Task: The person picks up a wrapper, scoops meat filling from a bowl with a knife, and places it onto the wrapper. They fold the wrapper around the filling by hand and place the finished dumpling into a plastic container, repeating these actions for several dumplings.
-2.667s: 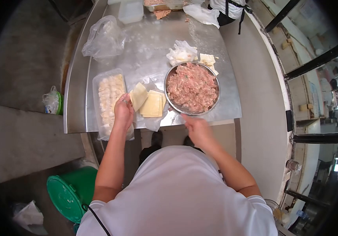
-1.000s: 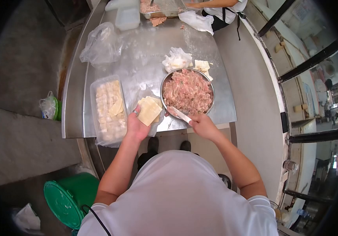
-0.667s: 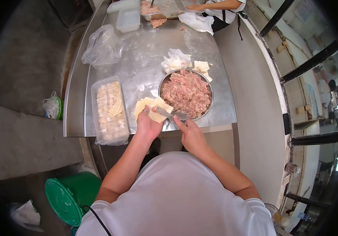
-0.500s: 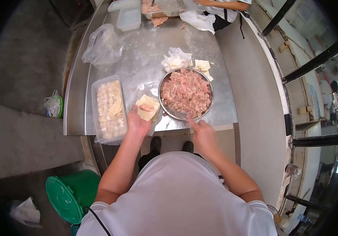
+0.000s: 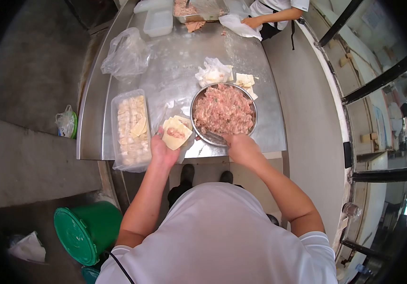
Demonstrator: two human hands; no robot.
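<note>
My left hand (image 5: 164, 149) holds a square dumpling wrapper (image 5: 171, 143) with a small smear of pink meat filling (image 5: 175, 133) on it. More wrappers show just behind it. At the near rim of a round metal bowl (image 5: 192, 108), my right hand (image 5: 242, 149) is closed on a thin flat tool (image 5: 216, 137), mostly hidden by the hand and the meat. Minced meat (image 5: 224, 109) fills the bowl. Left of my left hand, a clear plastic tray (image 5: 114, 123) carries rows of folded dumplings (image 5: 128, 139) with loose wrappers on top.
Beyond the bowl lie a crumpled white bag (image 5: 211, 71) and wrapper pieces (image 5: 245, 79). A clear plastic bag (image 5: 127, 54) sits at the table's left. Another person's hand (image 5: 252, 22) touches a white bag near a far meat tray (image 5: 203, 18). A green bucket (image 5: 101, 227) stands below left.
My right hand has shifted slightly up and left, closer over the bowl's near rim. The wrapper in my left hand has turned a little. The other person's arm has reached down to the white bag.
</note>
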